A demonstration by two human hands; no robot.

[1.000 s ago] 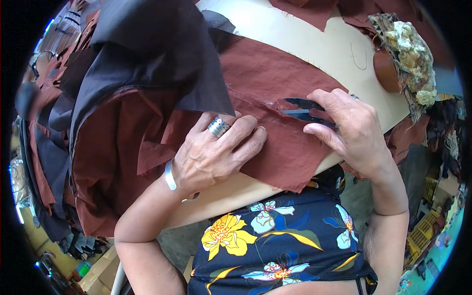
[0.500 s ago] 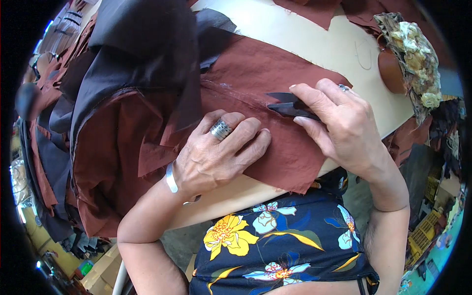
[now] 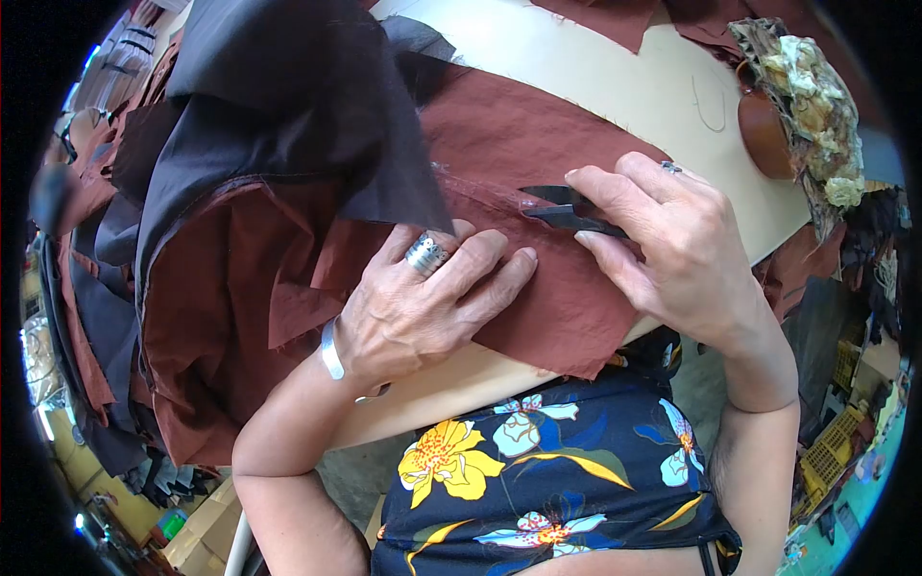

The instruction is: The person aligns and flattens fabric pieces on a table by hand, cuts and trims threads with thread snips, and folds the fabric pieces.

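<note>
Reddish-brown fabric (image 3: 567, 298) lies across the table, with a line of pale loose threads along its seam. My left hand (image 3: 413, 302), wearing a wide silver ring, rests on this fabric with its fingers bent and gripping the cloth. My right hand (image 3: 677, 240) holds a pair of black thread snips (image 3: 559, 213) between thumb and fingers. The blades are apart and point left, close over the threads at the seam. Black fabric (image 3: 288, 134) is heaped at the left, and the corner of its flap touches my left index finger.
The cream table (image 3: 547, 48) shows behind the fabric. At the back right stands a brown pot (image 3: 764, 134) beside a bundle of rough, yellowish material (image 3: 816, 115). More cloth hangs off the left side. A yellow crate (image 3: 834, 446) is on the floor at right.
The black flap has swung right and down, onto my left index finger. The snips have shifted slightly, their blades still apart. My left hand has hardly moved.
</note>
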